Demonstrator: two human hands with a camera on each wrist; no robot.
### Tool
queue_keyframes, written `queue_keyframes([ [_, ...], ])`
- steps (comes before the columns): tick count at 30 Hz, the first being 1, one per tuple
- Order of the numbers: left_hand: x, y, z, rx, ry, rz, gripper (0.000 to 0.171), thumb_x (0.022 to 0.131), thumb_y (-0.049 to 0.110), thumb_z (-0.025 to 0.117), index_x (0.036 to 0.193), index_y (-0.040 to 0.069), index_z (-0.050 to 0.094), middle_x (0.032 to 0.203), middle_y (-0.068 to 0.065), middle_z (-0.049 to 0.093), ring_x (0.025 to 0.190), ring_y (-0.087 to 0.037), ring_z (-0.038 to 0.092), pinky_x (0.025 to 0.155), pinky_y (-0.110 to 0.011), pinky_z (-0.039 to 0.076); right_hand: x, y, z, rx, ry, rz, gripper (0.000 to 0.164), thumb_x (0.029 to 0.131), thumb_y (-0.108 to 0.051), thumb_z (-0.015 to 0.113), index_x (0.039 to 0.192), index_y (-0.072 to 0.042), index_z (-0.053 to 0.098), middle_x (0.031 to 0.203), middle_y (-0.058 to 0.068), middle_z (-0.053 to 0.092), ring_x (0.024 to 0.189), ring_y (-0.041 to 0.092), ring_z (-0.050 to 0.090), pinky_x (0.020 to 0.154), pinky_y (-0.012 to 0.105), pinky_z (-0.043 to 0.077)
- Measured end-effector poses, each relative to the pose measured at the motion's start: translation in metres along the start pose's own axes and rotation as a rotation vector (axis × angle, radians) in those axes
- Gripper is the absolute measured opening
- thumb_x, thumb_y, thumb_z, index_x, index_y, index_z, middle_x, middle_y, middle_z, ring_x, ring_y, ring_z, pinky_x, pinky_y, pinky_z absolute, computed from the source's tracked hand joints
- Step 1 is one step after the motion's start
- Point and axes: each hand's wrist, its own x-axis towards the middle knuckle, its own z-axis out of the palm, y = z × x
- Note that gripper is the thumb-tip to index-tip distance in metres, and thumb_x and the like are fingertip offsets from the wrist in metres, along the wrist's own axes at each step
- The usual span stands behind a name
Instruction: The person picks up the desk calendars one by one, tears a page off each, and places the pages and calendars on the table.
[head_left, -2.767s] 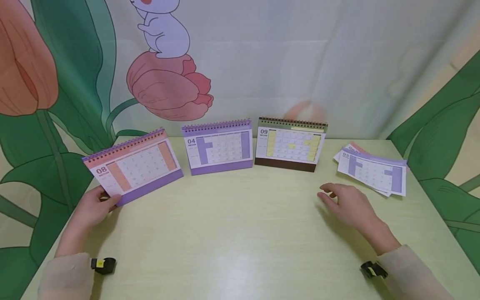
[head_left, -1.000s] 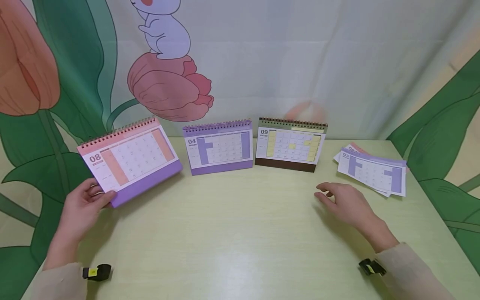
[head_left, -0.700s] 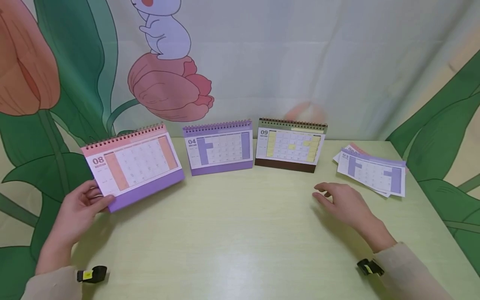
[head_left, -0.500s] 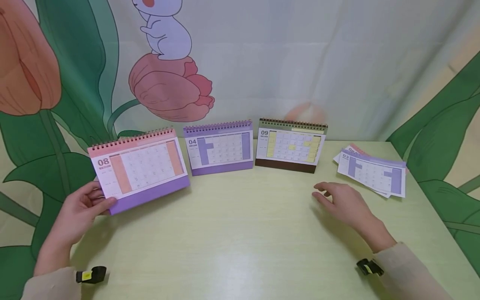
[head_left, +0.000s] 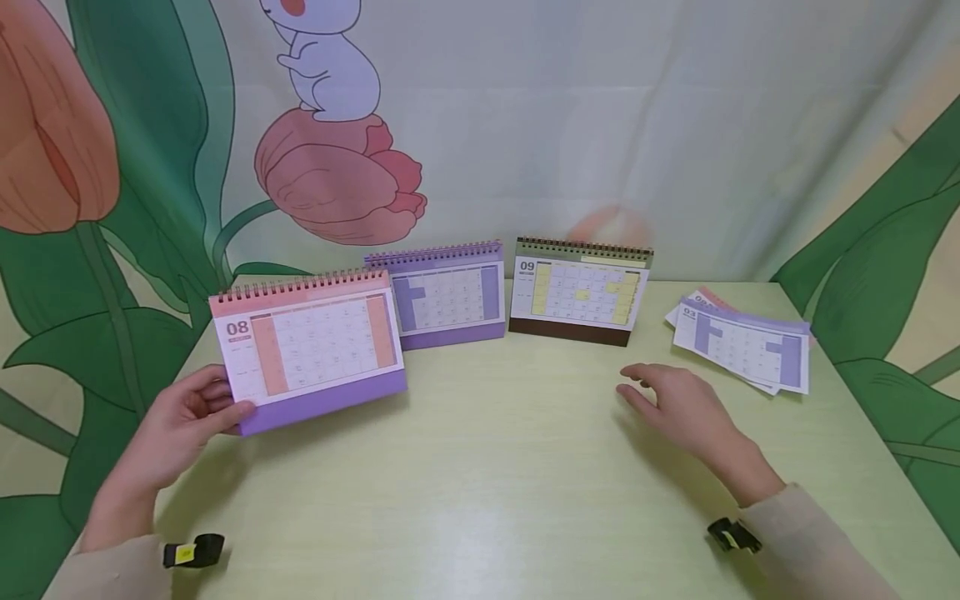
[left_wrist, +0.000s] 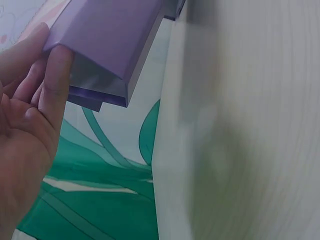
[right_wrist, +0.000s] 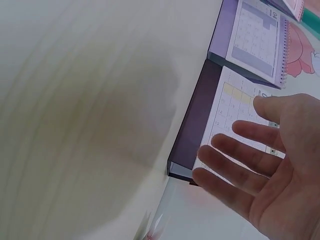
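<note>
My left hand grips the lower left corner of a desk calendar with a pink top, an 08 page and a purple base. In the left wrist view the thumb lies over the purple base and fingers curl beneath it; the calendar is lifted above the table. It overlaps part of a purple desk calendar, whose month number is hidden. My right hand, fingers relaxed and holding nothing, hovers over the table in front of a green-topped desk calendar showing 09. The right wrist view shows its spread fingers.
Loose calendar pages lie overlapped on the right side of the pale table, a purple 03 page on top. Behind the table hangs a curtain printed with tulips and a rabbit.
My left hand has raised the pink 08 calendar off the table, brought it right and nearer, and turned it more level; it now covers part of the purple calendar. My right hand has drifted slightly left.
</note>
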Motion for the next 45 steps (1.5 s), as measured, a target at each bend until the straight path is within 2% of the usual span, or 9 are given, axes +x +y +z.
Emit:
queue_keyframes([
  [5,0.002,0.003,0.008,-0.041,-0.020,0.000,0.040,0.093,-0.015,0.064,0.132,-0.010,0.054,0.112,0.002,0.074,0.089,-0.013,0.073,0.068,-0.030,0.061,0.001,-0.003,0.003,0.026,0.027,-0.026,0.032,0.103,-0.025,0.066,0.123,0.000,0.070,0.122,0.017,0.070,0.117,0.038,0.064,0.100,0.054,0.049],
  [15,0.010,0.013,0.028,-0.032,-0.063,-0.025,0.042,0.094,-0.010,0.067,0.134,-0.009,0.053,0.113,0.001,0.072,0.093,-0.015,0.072,0.073,-0.032,0.061,0.004,-0.015,0.005,0.012,0.023,-0.041,0.040,0.101,-0.029,0.068,0.130,-0.002,0.066,0.132,0.020,0.064,0.125,0.039,0.058,0.103,0.056,0.046],
  [24,0.024,0.021,0.058,-0.096,-0.058,-0.058,0.043,0.096,-0.004,0.069,0.136,-0.007,0.054,0.117,-0.001,0.073,0.098,-0.017,0.073,0.080,-0.029,0.060,0.005,-0.030,0.003,0.005,0.037,-0.081,0.042,0.101,-0.032,0.068,0.132,-0.003,0.066,0.135,0.018,0.063,0.126,0.038,0.057,0.103,0.055,0.047],
  [31,0.034,0.031,0.084,-0.185,-0.030,-0.117,0.043,0.098,-0.002,0.067,0.137,-0.009,0.051,0.119,-0.004,0.072,0.099,-0.016,0.072,0.082,-0.030,0.059,0.006,-0.041,-0.002,-0.006,0.071,-0.118,0.040,0.100,-0.029,0.069,0.132,-0.004,0.066,0.134,0.017,0.063,0.124,0.037,0.059,0.100,0.055,0.049],
  [38,0.042,0.034,0.108,-0.233,-0.040,-0.120,0.039,0.098,-0.003,0.066,0.135,-0.008,0.052,0.121,-0.013,0.071,0.101,-0.017,0.070,0.083,-0.030,0.059,0.008,-0.059,-0.003,-0.015,0.138,-0.207,0.042,0.098,-0.028,0.072,0.132,-0.004,0.065,0.134,0.017,0.062,0.124,0.036,0.059,0.096,0.054,0.052],
  [45,0.048,0.034,0.124,-0.275,-0.058,-0.112,0.036,0.098,-0.004,0.065,0.133,-0.005,0.054,0.124,-0.023,0.068,0.101,-0.021,0.070,0.083,-0.033,0.059,0.011,-0.077,-0.005,-0.032,0.214,-0.303,0.043,0.095,-0.026,0.075,0.131,-0.004,0.066,0.134,0.017,0.062,0.123,0.035,0.059,0.093,0.052,0.054],
])
